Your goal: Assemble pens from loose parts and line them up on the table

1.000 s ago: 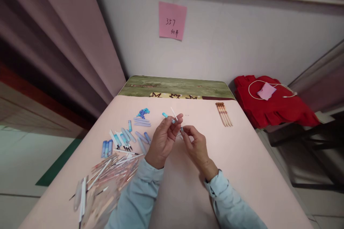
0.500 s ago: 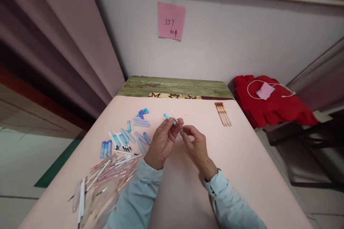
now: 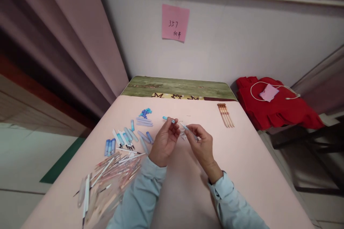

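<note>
Tube, blue, pinched in L hand; pen barrel, pale-blue, in R hand; both prob. light, stiff, slick: grip mid-length.

Loose pale blue sleeves, creased matching cuffs, bare hands

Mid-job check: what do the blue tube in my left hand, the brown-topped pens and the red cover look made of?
Blue tube in the left hand: probably smooth plastic, given its even colour and straight, rigid shape.
Brown-topped pens: likely plastic, with slim, straight cream barrels; wood remains possible.
Red cover: fabric, matte, shown by its soft ruffles.
</note>
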A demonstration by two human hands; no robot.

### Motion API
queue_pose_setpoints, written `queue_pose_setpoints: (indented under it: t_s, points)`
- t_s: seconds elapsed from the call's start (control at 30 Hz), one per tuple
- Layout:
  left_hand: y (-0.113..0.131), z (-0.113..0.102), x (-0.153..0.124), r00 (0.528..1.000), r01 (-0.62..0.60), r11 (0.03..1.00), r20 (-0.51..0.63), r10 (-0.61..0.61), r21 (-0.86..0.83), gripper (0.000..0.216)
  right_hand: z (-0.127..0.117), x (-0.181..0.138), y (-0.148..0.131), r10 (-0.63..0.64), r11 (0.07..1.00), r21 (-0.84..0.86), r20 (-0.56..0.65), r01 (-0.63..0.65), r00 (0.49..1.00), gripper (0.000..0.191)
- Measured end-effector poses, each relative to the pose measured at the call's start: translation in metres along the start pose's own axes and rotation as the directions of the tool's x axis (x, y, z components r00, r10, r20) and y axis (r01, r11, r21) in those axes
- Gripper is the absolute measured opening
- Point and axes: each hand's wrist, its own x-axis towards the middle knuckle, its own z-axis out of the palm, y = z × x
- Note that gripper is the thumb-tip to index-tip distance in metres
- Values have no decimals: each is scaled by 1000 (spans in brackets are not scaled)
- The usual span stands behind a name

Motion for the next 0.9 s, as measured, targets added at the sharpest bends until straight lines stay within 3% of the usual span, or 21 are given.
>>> queue_pose_setpoints:
  t_s: [0.17, 0.43, 0.6, 0.77, 0.9]
  points:
    - [-10, -7, 4, 1000, -14, 1000, 1, 14, 7, 17, -2, -1, -7, -114, 982, -153, -22, 110, 993, 13]
    - [-19, -2, -3, 981, -192, 961, 47, 187, 199, 26, -4, 0, -2, -130, 950, -285, 2, 125, 991, 18]
    - [-23, -4, -3, 982, -188, 964, 16, 188, 189, 27, -7, 2, -2, -122, 917, -379, 25, 122, 992, 24]
    - [-21, -4, -3, 982, -177, 965, -35, 187, 196, 28, -7, 3, -6, -14, 942, -333, 75, 38, 997, 27]
    - [-19, -3, -3, 983, -169, 968, -42, 179, 188, 30, -7, 4, -9, 4, 958, -285, 57, 12, 998, 14]
